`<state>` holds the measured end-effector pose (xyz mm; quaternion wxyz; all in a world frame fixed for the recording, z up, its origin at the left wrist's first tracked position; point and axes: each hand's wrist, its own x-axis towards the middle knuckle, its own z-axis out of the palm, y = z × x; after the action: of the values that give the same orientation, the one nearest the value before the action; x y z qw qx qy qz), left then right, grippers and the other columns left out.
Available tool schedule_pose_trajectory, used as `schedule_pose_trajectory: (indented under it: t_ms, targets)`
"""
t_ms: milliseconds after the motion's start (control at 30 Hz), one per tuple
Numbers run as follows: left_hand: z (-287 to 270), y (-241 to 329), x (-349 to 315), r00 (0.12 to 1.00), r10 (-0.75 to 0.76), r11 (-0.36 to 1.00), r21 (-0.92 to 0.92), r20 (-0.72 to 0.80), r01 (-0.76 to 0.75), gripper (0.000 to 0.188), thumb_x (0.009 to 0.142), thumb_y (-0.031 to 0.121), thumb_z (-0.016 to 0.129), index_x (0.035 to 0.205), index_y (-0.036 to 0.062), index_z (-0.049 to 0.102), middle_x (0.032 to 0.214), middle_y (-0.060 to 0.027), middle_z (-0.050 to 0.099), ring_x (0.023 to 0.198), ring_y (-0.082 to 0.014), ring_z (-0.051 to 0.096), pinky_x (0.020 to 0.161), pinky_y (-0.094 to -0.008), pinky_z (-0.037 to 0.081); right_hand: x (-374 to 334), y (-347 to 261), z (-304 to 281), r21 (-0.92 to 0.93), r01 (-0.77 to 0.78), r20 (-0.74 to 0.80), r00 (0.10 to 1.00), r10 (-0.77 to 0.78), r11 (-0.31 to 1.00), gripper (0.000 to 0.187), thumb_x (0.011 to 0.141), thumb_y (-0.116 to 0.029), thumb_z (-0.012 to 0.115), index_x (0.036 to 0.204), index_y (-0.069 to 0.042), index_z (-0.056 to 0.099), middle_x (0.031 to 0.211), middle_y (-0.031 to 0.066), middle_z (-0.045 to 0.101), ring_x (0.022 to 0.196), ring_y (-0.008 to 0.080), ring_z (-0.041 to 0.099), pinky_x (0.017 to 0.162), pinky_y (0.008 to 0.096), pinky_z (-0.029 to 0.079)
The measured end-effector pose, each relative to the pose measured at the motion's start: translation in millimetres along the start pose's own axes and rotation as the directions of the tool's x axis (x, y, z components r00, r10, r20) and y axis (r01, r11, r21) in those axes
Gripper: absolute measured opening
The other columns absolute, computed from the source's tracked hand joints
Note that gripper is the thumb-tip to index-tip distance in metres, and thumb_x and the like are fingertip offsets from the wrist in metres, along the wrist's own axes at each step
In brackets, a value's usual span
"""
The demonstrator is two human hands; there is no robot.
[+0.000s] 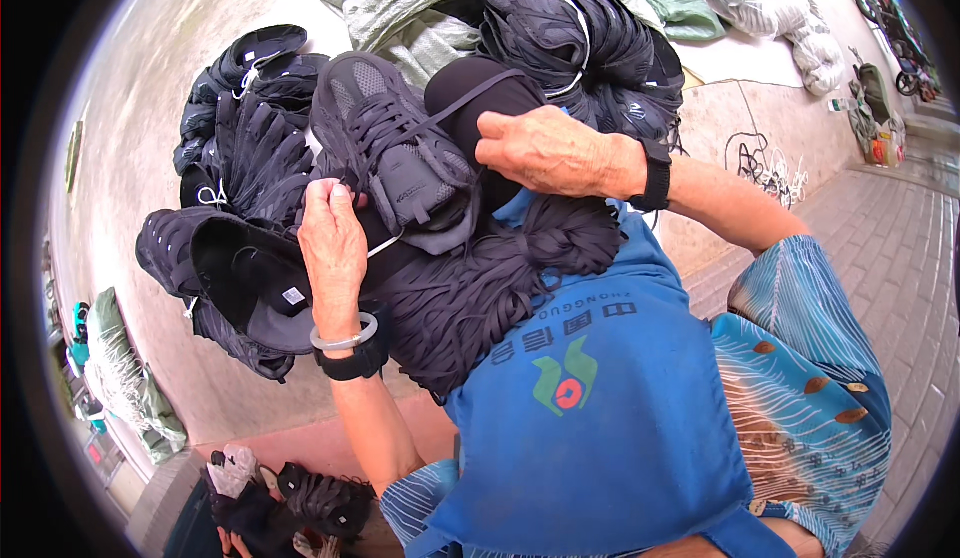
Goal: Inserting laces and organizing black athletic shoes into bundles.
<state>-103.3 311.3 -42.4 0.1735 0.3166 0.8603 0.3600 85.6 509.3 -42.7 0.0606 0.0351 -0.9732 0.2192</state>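
A dark grey sneaker [385, 148] lies in front of me, its toe pointing away and its tongue toward me. My right hand [550, 153] is closed on a flat dark shoelace [480, 93] that runs taut from the sneaker's eyelets. At the sneaker's left side, my left hand [335, 238] is closed in a pinch; what sits between its fingertips is too dark to make out. Behind my right hand is a smooth black rounded piece [470, 108], probably another shoe part. A thick bundle of dark shoelaces [450, 298] lies across my lap, over the blue apron [620, 408].
Bunches of black sneakers tied with white cord stand at the left [250, 148] and far side [570, 38]. Pale green woven sacks [400, 8] lie behind them. Loose cords [770, 173] rest on the ledge at right. Another person's hand [235, 543] shows at lower left.
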Motion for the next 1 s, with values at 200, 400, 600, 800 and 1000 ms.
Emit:
schedule_pose_trajectory:
  t_ms: [200, 400, 600, 800, 1000]
  targets:
    - [-2, -1, 16, 0.981, 0.162, 0.974, 0.175, -0.110, -0.142, 0.013, 0.094, 0.014, 0.054, 0.094, 0.0019, 0.057, 0.077, -0.0144, 0.062, 0.066, -0.0261, 0.060, 0.064, -0.0342, 0.047, -15, 26, -13, 0.035, -0.203, -0.136, 0.969, 0.206, 0.978, 0.016, 0.079, -0.007, 0.063, 0.094, -0.006, 0.056, 0.087, 0.0113, 0.053, 0.081, 0.0322, 0.059, 0.067, 0.0406, 0.049]
    - [-7, -4, 12, 0.940, 0.292, 0.936, 0.255, -0.178, -0.243, 0.018, 0.094, 0.018, 0.055, 0.096, 0.0015, 0.060, 0.080, -0.0092, 0.062, 0.077, -0.0174, 0.059, 0.073, -0.0284, 0.046, -21, 21, -25, -0.035, -0.267, -0.083, 0.961, 0.263, 0.963, 0.016, 0.080, -0.010, 0.064, 0.095, -0.006, 0.058, 0.090, 0.0113, 0.053, 0.081, 0.0313, 0.060, 0.067, 0.0399, 0.050]
    - [-15, 3, -11, 0.998, -0.054, 0.986, -0.157, 0.009, 0.055, 0.019, 0.091, 0.016, 0.060, 0.096, -0.0021, 0.064, 0.080, -0.0002, 0.063, 0.071, -0.0071, 0.051, 0.066, -0.0235, 0.043, -1, -5, -1, -0.025, -0.076, 0.023, 0.997, 0.077, 0.997, 0.010, 0.077, -0.011, 0.060, 0.082, -0.003, 0.055, 0.087, 0.0132, 0.046, 0.071, 0.0296, 0.061, 0.062, 0.0399, 0.050]
    - [-6, -4, -6, 0.996, -0.083, 0.983, -0.163, -0.014, 0.080, 0.022, 0.090, 0.018, 0.062, 0.100, -0.0008, 0.067, 0.078, -0.0022, 0.065, 0.072, -0.0073, 0.054, 0.068, -0.0232, 0.044, 2, -2, 4, -0.034, 0.055, 0.084, 0.995, -0.052, 0.998, 0.010, 0.074, -0.011, 0.058, 0.079, -0.002, 0.055, 0.087, 0.0135, 0.047, 0.071, 0.0301, 0.060, 0.062, 0.0384, 0.049]
    - [-8, -8, 9, 0.996, -0.073, 0.993, -0.088, 0.044, 0.076, 0.025, 0.089, 0.022, 0.061, 0.100, 0.0001, 0.067, 0.077, -0.0048, 0.065, 0.072, -0.0097, 0.055, 0.069, -0.0260, 0.045, 6, 4, 0, 0.206, -0.093, -0.001, 0.995, 0.095, 0.974, 0.014, 0.084, -0.014, 0.060, 0.085, -0.001, 0.056, 0.081, 0.0150, 0.058, 0.076, 0.0373, 0.059, 0.068, 0.0440, 0.048]
